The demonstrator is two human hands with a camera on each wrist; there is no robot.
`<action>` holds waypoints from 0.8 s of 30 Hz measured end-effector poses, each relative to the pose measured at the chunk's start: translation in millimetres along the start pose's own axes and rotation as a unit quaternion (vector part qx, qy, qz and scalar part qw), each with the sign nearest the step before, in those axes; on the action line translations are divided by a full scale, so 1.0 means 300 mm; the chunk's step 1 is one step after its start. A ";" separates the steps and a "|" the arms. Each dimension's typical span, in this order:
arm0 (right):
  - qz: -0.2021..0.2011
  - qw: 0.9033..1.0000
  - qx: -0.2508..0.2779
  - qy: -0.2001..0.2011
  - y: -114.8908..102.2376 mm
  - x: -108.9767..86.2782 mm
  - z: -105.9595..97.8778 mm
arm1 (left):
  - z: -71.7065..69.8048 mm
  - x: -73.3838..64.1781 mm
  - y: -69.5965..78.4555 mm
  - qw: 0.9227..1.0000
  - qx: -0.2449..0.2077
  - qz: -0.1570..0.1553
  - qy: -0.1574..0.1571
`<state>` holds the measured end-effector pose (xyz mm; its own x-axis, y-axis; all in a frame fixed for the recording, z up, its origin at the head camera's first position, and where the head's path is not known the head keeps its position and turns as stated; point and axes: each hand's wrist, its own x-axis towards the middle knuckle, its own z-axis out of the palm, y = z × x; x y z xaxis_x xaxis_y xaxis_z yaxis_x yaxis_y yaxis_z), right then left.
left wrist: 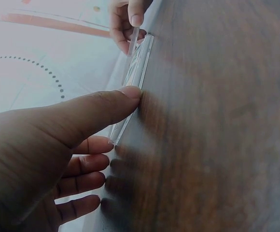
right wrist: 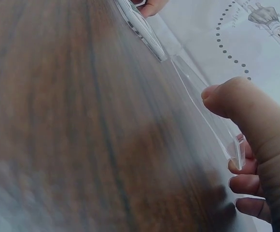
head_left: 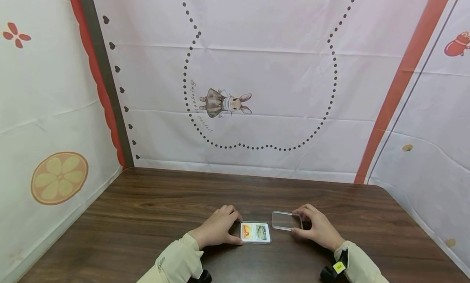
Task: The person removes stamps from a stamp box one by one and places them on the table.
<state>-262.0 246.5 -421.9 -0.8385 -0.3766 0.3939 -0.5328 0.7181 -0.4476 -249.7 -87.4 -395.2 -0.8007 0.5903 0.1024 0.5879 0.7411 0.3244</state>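
Note:
A clear plastic card case (head_left: 270,233) lies on the table with cards (head_left: 247,231) inside, their faces printed with small orange and green pictures. My left hand (head_left: 219,229) holds the case at its left end, thumb at the near corner and index finger at the far one. To the right, a clear plastic lid (head_left: 282,220) is held by its right end in my right hand (head_left: 316,227), between thumb and fingers. In the right wrist view the lid (right wrist: 198,96) slants close over the table, its far end near the case (right wrist: 142,29).
The brown wooden table (head_left: 176,197) has white printed cloth (head_left: 264,79) hanging behind it and at both sides. Dark straps with small devices sit on both wrists, the right one bearing a yellow label (head_left: 339,267).

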 end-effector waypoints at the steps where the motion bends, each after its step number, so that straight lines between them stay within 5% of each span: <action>1: -0.001 1.000 0.000 0.000 0.001 0.000 0.000 | 0.001 0.000 0.000 1.000 0.000 0.000 0.000; 14: 0.000 1.000 0.004 -0.018 0.006 -0.004 -0.015 | 0.008 -0.001 -0.003 1.000 0.002 -0.003 -0.002; 24: -0.037 0.999 -0.022 -0.014 0.022 0.007 -0.019 | 0.003 0.001 -0.001 1.000 0.005 -0.006 -0.001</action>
<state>-266.8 253.7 -419.5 -0.8001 -0.4452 0.4021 -0.5884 0.7130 -0.3814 -250.1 -87.3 -396.0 -0.8071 0.5823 0.0976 0.5800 0.7511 0.3152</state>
